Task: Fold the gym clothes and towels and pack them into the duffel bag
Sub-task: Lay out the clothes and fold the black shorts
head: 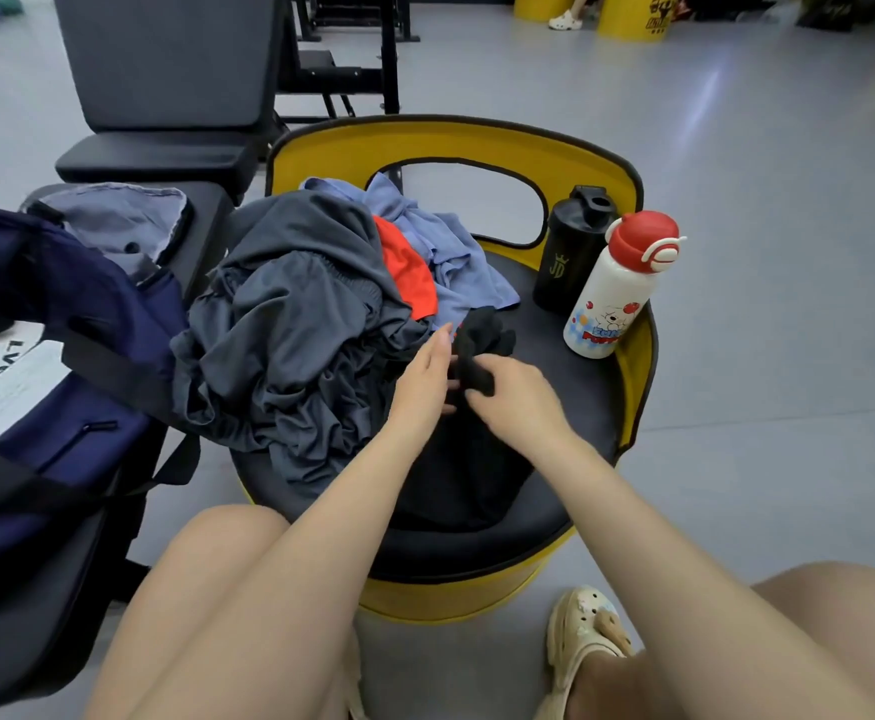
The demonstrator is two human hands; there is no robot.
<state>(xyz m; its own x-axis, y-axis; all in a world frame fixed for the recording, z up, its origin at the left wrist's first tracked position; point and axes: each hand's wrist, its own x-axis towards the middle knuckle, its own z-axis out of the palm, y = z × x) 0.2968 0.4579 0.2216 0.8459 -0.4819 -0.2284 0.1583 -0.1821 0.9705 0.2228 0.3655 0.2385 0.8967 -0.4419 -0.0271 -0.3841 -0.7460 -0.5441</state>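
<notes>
Packing is looking barely begun, judging by the pile. The crumpled dark grey sports garments (295, 324), a bright orange cloth (406, 275) and a pale blue shirt (451, 241) are lying unfolded in a heap across the left and far part of the round black-cushioned yellow barrel seat (554, 517). The right hand (515, 394) is gripping a small black fabric piece (482, 345) near the seat's middle, fingers curled round it, while the left hand (425, 379) is touching the same piece with fairly straight fingers; whether this is a sock or a small towel is unclear. The navy blue duffel bag (55, 366) is sitting open on the black padded bench (19, 636) to the left, only a white printed sheet showing inside. A black shaker bottle (573, 257) and a white red-capped bottle (612, 293) are standing at the seat's right edge. Nearly all folding is remaining.
</notes>
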